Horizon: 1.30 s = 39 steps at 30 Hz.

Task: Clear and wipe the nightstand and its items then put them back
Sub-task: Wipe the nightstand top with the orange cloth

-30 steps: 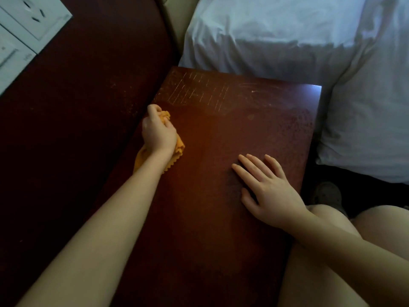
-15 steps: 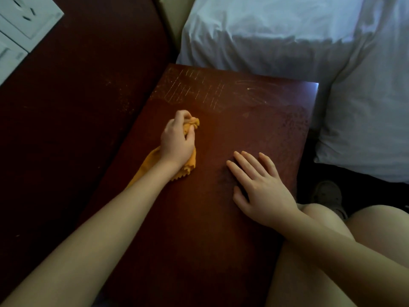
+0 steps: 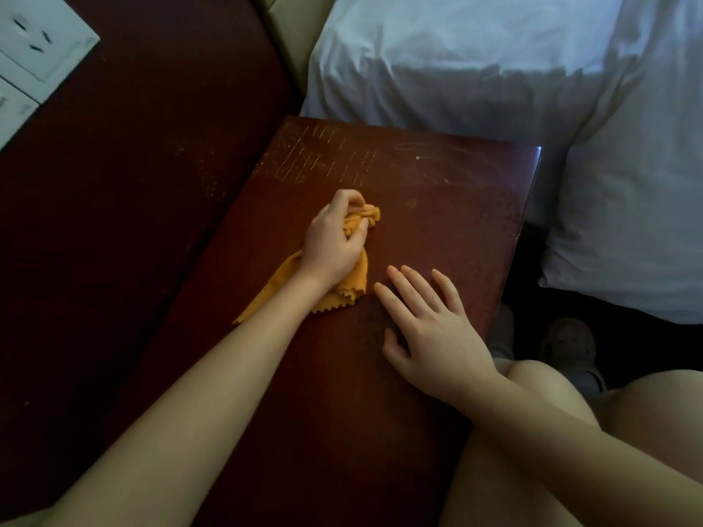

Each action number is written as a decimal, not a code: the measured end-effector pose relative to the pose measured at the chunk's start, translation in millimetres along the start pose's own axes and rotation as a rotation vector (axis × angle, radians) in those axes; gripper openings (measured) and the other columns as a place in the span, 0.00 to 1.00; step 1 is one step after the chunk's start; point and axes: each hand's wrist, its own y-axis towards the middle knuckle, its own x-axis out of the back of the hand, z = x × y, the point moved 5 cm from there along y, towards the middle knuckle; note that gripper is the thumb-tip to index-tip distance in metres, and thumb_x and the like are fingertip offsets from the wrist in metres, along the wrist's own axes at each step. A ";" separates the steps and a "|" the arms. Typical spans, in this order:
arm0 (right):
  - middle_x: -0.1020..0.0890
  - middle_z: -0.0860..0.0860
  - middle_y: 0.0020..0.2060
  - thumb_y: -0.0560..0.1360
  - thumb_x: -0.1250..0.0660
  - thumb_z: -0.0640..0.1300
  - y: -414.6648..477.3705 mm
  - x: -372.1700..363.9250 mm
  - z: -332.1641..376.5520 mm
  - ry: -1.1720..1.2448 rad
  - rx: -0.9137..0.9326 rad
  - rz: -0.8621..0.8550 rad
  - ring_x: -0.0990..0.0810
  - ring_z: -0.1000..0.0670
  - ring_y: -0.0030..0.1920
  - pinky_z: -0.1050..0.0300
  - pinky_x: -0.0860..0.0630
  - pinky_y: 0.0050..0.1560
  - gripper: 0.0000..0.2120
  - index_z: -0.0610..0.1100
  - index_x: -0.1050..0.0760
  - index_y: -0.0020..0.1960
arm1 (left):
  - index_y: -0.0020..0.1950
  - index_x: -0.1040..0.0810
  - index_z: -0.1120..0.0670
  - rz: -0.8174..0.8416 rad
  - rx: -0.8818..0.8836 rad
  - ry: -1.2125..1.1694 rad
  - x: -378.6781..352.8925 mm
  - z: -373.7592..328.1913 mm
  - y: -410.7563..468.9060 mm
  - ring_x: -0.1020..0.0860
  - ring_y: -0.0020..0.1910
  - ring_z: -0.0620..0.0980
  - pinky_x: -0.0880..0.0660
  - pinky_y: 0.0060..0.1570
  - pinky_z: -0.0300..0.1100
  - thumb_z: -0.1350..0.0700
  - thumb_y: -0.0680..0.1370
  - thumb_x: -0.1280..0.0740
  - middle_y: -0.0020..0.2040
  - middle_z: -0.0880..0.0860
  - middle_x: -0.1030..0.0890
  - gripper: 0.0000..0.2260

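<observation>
Since the earlier frames, the orange cloth (image 3: 355, 287) is displaced rightward across the nightstand (image 3: 449, 207), bunched in the left hand (image 3: 334, 247). Just right of it, the right hand (image 3: 437, 329) is laid flat, fingers straight, in the likely wiping path.

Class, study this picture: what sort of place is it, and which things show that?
Probably a bedroom, perhaps in a hotel: white pillows, a dark wooden nightstand beside them, and wall sockets nearby. The left hand grips a cloth on the nightstand.
</observation>
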 end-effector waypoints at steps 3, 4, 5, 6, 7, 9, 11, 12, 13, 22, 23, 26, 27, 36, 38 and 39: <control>0.27 0.43 0.65 0.73 0.47 0.51 -0.6 -0.4 -1.2 0.003 -0.008 -0.008 0.30 0.43 0.67 0.40 0.42 0.67 0.25 0.42 0.28 0.66 | 0.56 0.29 0.56 -0.125 0.171 0.037 1.6 10.3 14.2 0.24 0.52 0.49 0.29 0.48 0.37 0.60 0.77 0.38 0.52 0.53 0.21 0.08; 0.27 0.43 0.65 0.73 0.47 0.51 -0.8 -0.5 -1.5 0.005 -0.011 -0.008 0.30 0.44 0.67 0.40 0.42 0.68 0.26 0.42 0.28 0.66 | 0.57 0.30 0.56 -0.154 0.203 0.062 -0.4 9.6 17.6 0.24 0.52 0.49 0.30 0.46 0.36 0.60 0.77 0.38 0.52 0.53 0.22 0.09; 0.27 0.43 0.65 0.73 0.47 0.51 -0.7 -0.2 -1.7 0.007 -0.012 -0.010 0.30 0.44 0.67 0.40 0.42 0.68 0.26 0.42 0.28 0.66 | 0.57 0.30 0.56 -0.164 0.212 0.084 -2.9 7.4 20.2 0.24 0.51 0.49 0.30 0.45 0.36 0.61 0.77 0.38 0.51 0.54 0.22 0.09; 0.27 0.43 0.65 0.73 0.47 0.51 -0.6 -0.1 -1.5 0.009 -0.011 -0.009 0.30 0.43 0.67 0.41 0.43 0.68 0.26 0.42 0.28 0.66 | 0.57 0.30 0.56 -0.160 0.208 0.098 -5.1 4.8 21.8 0.25 0.51 0.50 0.30 0.45 0.37 0.61 0.77 0.38 0.51 0.54 0.22 0.09; 0.27 0.43 0.66 0.73 0.47 0.50 -0.7 -0.1 -1.2 0.011 -0.009 -0.005 0.30 0.43 0.68 0.41 0.44 0.68 0.26 0.42 0.28 0.66 | 0.57 0.30 0.56 -0.141 0.195 0.103 -6.6 2.2 21.4 0.24 0.51 0.50 0.31 0.45 0.37 0.60 0.77 0.38 0.51 0.54 0.22 0.09; 0.27 0.43 0.66 0.73 0.46 0.50 -0.9 0.0 -0.9 0.014 -0.011 0.000 0.31 0.43 0.68 0.41 0.45 0.68 0.25 0.42 0.29 0.67 | 0.57 0.29 0.55 -0.065 0.122 0.096 -8.9 -4.9 14.6 0.24 0.52 0.50 0.31 0.46 0.37 0.59 0.77 0.38 0.52 0.53 0.22 0.09; 0.28 0.42 0.66 0.72 0.43 0.49 -0.8 0.3 -0.8 0.021 -0.013 -0.004 0.32 0.43 0.68 0.41 0.46 0.68 0.25 0.42 0.29 0.67 | 0.57 0.29 0.56 0.015 0.020 0.088 -8.4 -11.2 1.0 0.23 0.52 0.50 0.28 0.48 0.41 0.59 0.77 0.37 0.52 0.53 0.21 0.09; 0.28 0.42 0.66 0.73 0.42 0.49 -1.1 0.2 -0.6 0.027 -0.010 -0.004 0.32 0.43 0.69 0.41 0.46 0.68 0.25 0.42 0.29 0.67 | 0.57 0.29 0.56 0.034 -0.013 0.083 -6.1 -12.1 -6.5 0.23 0.52 0.50 0.26 0.49 0.43 0.58 0.77 0.37 0.52 0.53 0.21 0.09; 0.28 0.43 0.67 0.73 0.43 0.50 -1.3 0.8 -0.6 0.033 -0.007 -0.006 0.32 0.43 0.69 0.41 0.46 0.68 0.25 0.42 0.29 0.67 | 0.56 0.28 0.56 0.039 -0.028 0.079 -3.1 -11.7 -12.9 0.23 0.52 0.50 0.26 0.50 0.44 0.58 0.77 0.37 0.52 0.52 0.21 0.09; 0.28 0.44 0.67 0.73 0.44 0.45 -8.1 23.6 -4.4 0.255 -0.024 -0.196 0.35 0.43 0.70 0.43 0.50 0.70 0.23 0.42 0.27 0.65 | 0.56 0.30 0.55 -0.213 0.327 0.104 -6.4 -10.5 1.6 0.24 0.51 0.50 0.34 0.41 0.31 0.61 0.78 0.39 0.52 0.54 0.22 0.08; 0.27 0.44 0.66 0.72 0.44 0.45 -8.6 30.1 -7.8 0.299 -0.052 -0.250 0.35 0.43 0.70 0.43 0.49 0.70 0.22 0.42 0.26 0.64 | 0.56 0.30 0.55 -0.231 0.354 0.093 -11.3 -16.7 4.6 0.24 0.51 0.51 0.34 0.42 0.33 0.61 0.77 0.39 0.52 0.54 0.22 0.08; 0.26 0.45 0.65 0.72 0.43 0.45 -15.0 48.3 -22.8 0.368 -0.144 -0.391 0.35 0.43 0.70 0.44 0.49 0.69 0.21 0.42 0.24 0.63 | 0.55 0.30 0.54 -0.207 0.317 0.066 -29.7 -42.5 9.1 0.25 0.49 0.50 0.38 0.42 0.31 0.62 0.76 0.38 0.50 0.53 0.23 0.09; 0.26 0.44 0.65 0.72 0.43 0.45 -18.3 52.3 -28.4 0.347 -0.175 -0.409 0.35 0.43 0.70 0.44 0.49 0.69 0.22 0.42 0.24 0.63 | 0.55 0.30 0.55 -0.183 0.270 0.060 -36.4 -52.4 8.1 0.25 0.48 0.49 0.39 0.42 0.30 0.62 0.76 0.38 0.49 0.53 0.23 0.09; 0.47 0.43 0.75 0.77 0.51 0.54 -12.5 45.8 -81.6 0.037 -0.312 0.001 0.52 0.45 0.75 0.47 0.64 0.69 0.29 0.44 0.46 0.76 | 0.56 0.29 0.54 -0.050 0.034 0.047 -40.4 -71.6 -34.5 0.28 0.48 0.40 0.34 0.46 0.29 0.59 0.77 0.36 0.49 0.47 0.25 0.09; 0.52 0.45 0.76 0.74 0.56 0.58 -8.5 41.8 -95.7 0.029 -0.310 0.065 0.57 0.46 0.75 0.49 0.65 0.69 0.33 0.47 0.53 0.76 | 0.56 0.30 0.54 -0.098 0.090 0.062 -41.5 -70.7 -23.0 0.27 0.49 0.42 0.33 0.47 0.30 0.60 0.77 0.37 0.50 0.48 0.24 0.09; 0.54 0.46 0.76 0.72 0.58 0.60 -7.2 40.8 -101.9 0.046 -0.313 0.099 0.58 0.46 0.75 0.48 0.65 0.70 0.34 0.49 0.55 0.76 | 0.56 0.30 0.55 -0.125 0.123 0.061 -43.9 -72.4 -14.9 0.26 0.49 0.43 0.32 0.46 0.32 0.60 0.76 0.37 0.50 0.48 0.24 0.09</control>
